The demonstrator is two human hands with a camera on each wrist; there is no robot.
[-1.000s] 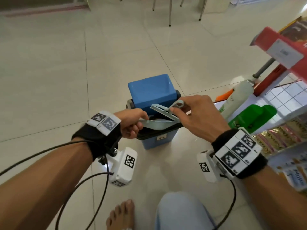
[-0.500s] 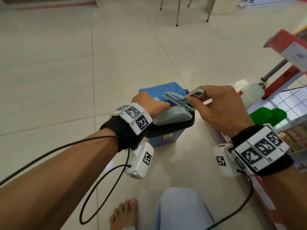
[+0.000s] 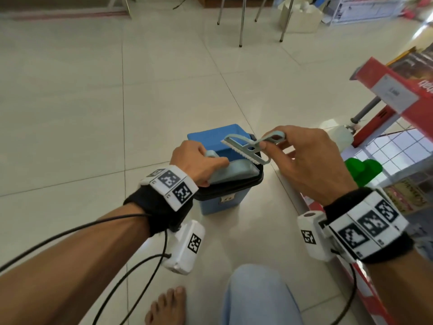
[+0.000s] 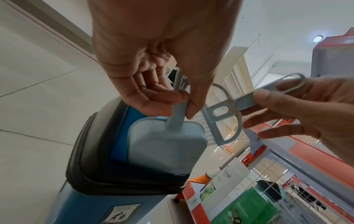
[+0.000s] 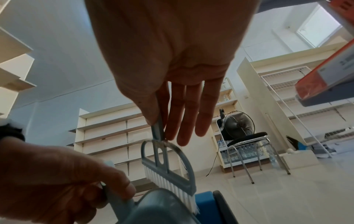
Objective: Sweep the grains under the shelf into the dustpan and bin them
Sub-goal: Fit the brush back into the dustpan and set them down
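Note:
A small blue bin [image 3: 220, 202] with a black rim and a raised blue lid [image 3: 214, 137] stands on the floor. My left hand [image 3: 199, 164] grips the handle of a pale blue dustpan [image 3: 232, 172] [image 4: 162, 145], tipped mouth-down into the bin's opening. My right hand [image 3: 302, 158] pinches the handle of a pale blue hand brush [image 3: 248, 147] [image 5: 166, 168] just above the pan. The brush's white bristles [image 5: 172, 188] lie against the pan's edge. No grains show in any view.
A red shop shelf [image 3: 398, 95] with packets, a green bottle [image 3: 363, 170] and a white bottle [image 3: 339, 137] stands close on the right. My knee [image 3: 257, 296] and bare foot [image 3: 166, 308] are in front of the bin. Chair legs [image 3: 241, 22] stand far back.
The dustpan has tipped further down into the bin, my left hand turning over it. The brush has risen slightly and stays over the pan.

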